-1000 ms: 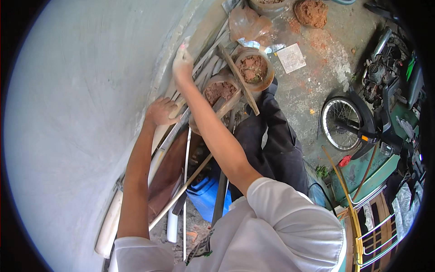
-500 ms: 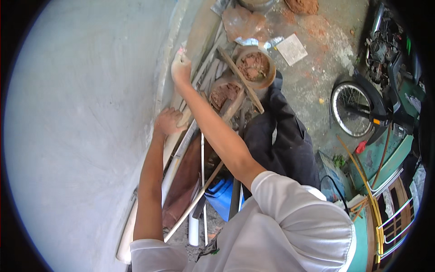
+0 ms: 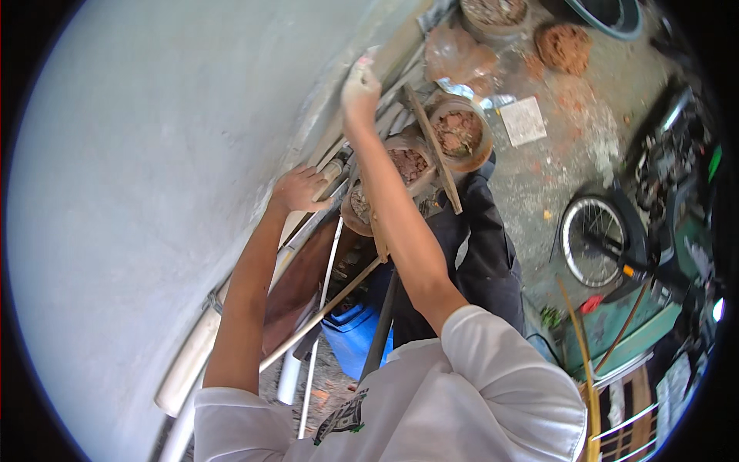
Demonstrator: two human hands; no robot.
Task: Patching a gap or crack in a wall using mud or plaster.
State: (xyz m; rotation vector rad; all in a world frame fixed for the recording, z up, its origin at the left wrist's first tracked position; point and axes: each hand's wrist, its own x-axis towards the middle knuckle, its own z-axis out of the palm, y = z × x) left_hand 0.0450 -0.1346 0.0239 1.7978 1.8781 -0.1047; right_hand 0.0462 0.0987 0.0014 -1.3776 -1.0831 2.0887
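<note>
My left hand (image 3: 299,189) lies flat, fingers stretched and thumb apart, on the boards and pipes leaning along the foot of the pale wall (image 3: 154,192). Beside its fingers is the end of a pale pipe (image 3: 333,166). Farther ahead, my right hand (image 3: 360,96) is closed at the wall's lower edge, with something small and pinkish at its fingertips, too small to name. The right forearm crosses in front of containers of reddish-brown clods. One round pot (image 3: 485,146) of clods stands right of the forearm, and a wooden strip (image 3: 433,146) slants across beside it.
Ahead lie a clear plastic bag (image 3: 454,54), a white tile (image 3: 523,121) and a reddish clump (image 3: 564,48). A motorbike wheel (image 3: 591,240) stands at right. A blue container (image 3: 354,339) and a long stick (image 3: 323,312) are close to my body.
The view has turned, so the scene sits differently. My right hand has moved farther ahead along the wall's edge. My left hand's fingers, curled over the board before, now lie more spread.
</note>
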